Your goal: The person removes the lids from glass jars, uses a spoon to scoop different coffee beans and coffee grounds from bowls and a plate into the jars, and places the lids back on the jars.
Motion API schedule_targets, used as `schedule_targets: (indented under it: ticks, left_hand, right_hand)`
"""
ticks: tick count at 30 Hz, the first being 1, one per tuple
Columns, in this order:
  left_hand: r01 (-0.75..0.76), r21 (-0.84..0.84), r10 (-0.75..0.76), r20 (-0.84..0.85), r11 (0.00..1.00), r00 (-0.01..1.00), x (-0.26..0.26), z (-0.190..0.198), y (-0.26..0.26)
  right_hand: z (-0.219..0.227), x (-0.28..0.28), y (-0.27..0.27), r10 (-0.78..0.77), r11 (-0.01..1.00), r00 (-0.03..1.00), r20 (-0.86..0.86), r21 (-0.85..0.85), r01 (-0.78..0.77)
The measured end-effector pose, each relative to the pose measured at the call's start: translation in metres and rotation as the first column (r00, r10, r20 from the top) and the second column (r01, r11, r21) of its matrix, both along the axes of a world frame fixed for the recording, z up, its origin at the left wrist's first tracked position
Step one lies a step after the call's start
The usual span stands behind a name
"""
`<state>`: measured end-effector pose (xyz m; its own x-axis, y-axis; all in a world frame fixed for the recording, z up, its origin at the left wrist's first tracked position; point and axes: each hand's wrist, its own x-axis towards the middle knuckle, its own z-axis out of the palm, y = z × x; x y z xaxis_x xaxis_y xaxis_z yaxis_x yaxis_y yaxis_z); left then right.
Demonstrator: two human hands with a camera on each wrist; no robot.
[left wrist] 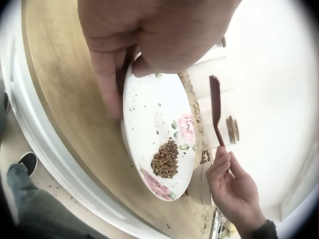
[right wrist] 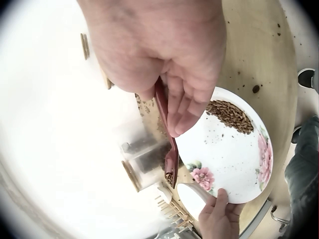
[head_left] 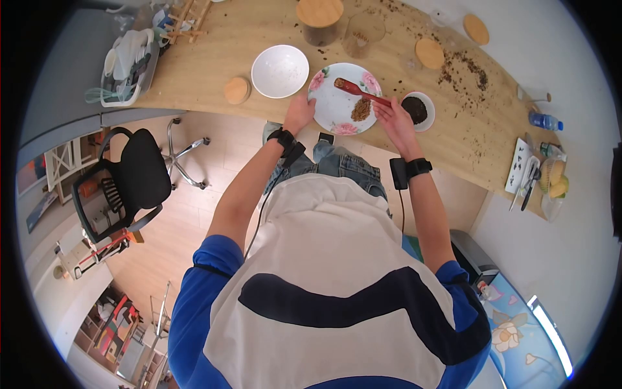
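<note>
My left hand (head_left: 300,115) grips the near left edge of a white plate (head_left: 334,107) with pink flowers, its thumb over the rim. A heap of brown seeds (head_left: 361,110) lies on the plate's right side, with small dark specks scattered about it. Between the thumb and fingers of my right hand (head_left: 396,126) is the handle of a slim dark red scoop (head_left: 355,89). The scoop reaches across above the plate in the head view, and a few brown seeds show in its tip (right wrist: 170,177) in the right wrist view.
A small white bowl (head_left: 424,124) of dark grains stands right of the plate, a larger white bowl (head_left: 280,71) to its left. Behind are a lidded jar (head_left: 320,34) and an open clear jar (head_left: 363,40). Wooden lids (head_left: 429,54) and spilled dark bits (head_left: 476,74) lie at right.
</note>
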<state>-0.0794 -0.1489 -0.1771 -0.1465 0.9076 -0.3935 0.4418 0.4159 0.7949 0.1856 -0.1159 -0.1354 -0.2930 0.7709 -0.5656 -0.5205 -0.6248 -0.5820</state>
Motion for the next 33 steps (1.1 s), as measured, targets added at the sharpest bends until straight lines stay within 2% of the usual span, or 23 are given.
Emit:
schedule_targets:
  ticks: [2,4,9,11,15,17,18,20,21,23,24,26,27,29,30,31,32,33]
  left_hand:
    - [0.014,0.066,-0.013,-0.024,0.998,1.0,-0.001,-0.008,0.002]
    - [0.016,-0.006,-0.016,-0.017,1.0,1.0,-0.001,-0.004,0.003]
    - [0.061,-0.027,-0.063,-0.098,0.998,0.993,-0.001,-0.006,0.006]
    - [0.065,-0.032,-0.068,-0.106,0.997,0.992,0.0,0.0,0.005]
    - [0.059,-0.019,-0.061,-0.104,0.998,0.993,0.0,0.004,0.006]
    - [0.057,-0.024,-0.059,-0.11,0.998,0.992,0.0,0.009,0.006]
    - [0.044,-0.03,-0.046,-0.081,0.999,0.996,0.001,0.012,0.006]
    - [0.032,-0.04,-0.034,-0.05,0.999,0.998,0.002,0.018,0.007]
    - [0.025,-0.062,-0.027,-0.034,0.998,0.999,0.002,0.021,0.007]
    - [0.018,-0.085,-0.019,-0.017,0.996,1.0,0.002,0.018,0.008]
    - [0.03,-0.028,-0.031,-0.063,0.999,0.998,0.001,0.012,0.007]
    - [0.044,0.025,-0.042,-0.106,0.999,0.994,0.002,0.009,0.006]
    - [0.027,-0.009,-0.028,-0.058,1.0,0.998,0.003,0.016,0.007]
    - [0.008,-0.045,-0.008,-0.011,0.999,1.0,0.003,0.013,0.006]
    - [0.02,0.018,-0.019,-0.044,1.0,0.999,0.002,0.003,0.006]
    - [0.035,0.081,-0.029,-0.078,0.996,0.997,0.002,-0.007,0.005]
    - [0.034,0.079,-0.028,-0.076,0.996,0.997,0.004,0.002,0.006]
    - [0.035,0.127,-0.027,-0.06,0.991,0.998,0.007,0.021,0.006]
  right_hand:
    - [0.008,0.005,0.006,-0.025,1.0,0.999,0.021,0.004,0.025]
    - [0.016,0.01,0.016,-0.044,0.998,0.999,0.022,0.038,0.043]
    - [0.046,0.012,0.054,-0.118,0.986,0.992,-0.048,0.111,0.123]
    - [0.062,0.005,0.068,-0.208,0.965,0.978,0.019,0.168,0.202]
    - [0.071,0.0,0.09,-0.193,0.95,0.977,0.095,0.267,0.162]
    - [0.075,-0.006,0.094,-0.215,0.927,0.946,0.243,0.355,0.119]
    - [0.077,-0.009,0.094,-0.213,0.928,0.946,0.245,0.354,0.117]
    - [0.08,-0.015,0.093,-0.231,0.892,0.888,0.398,0.451,0.03]
    - [0.082,-0.016,0.092,-0.23,0.892,0.887,0.4,0.451,0.028]
    - [0.09,-0.016,0.085,-0.245,0.752,0.729,0.639,0.6,-0.273]
    - [0.093,-0.015,0.081,-0.243,0.753,0.728,0.641,0.598,-0.275]
    - [0.099,-0.013,0.07,-0.363,0.603,0.626,0.69,0.686,-0.407]
    - [0.102,-0.01,0.063,-0.361,0.603,0.626,0.691,0.685,-0.409]
    - [0.107,-0.002,0.044,-0.5,0.593,0.512,0.698,0.707,-0.385]
    - [0.11,0.0,0.032,-0.498,0.593,0.513,0.699,0.706,-0.387]
    - [0.114,0.003,0.019,-0.444,0.655,0.46,0.769,0.629,-0.419]
    - [0.114,0.004,0.011,-0.384,0.71,0.402,0.831,0.544,-0.447]
    - [0.11,0.004,0.006,-0.382,0.711,0.402,0.832,0.543,-0.448]
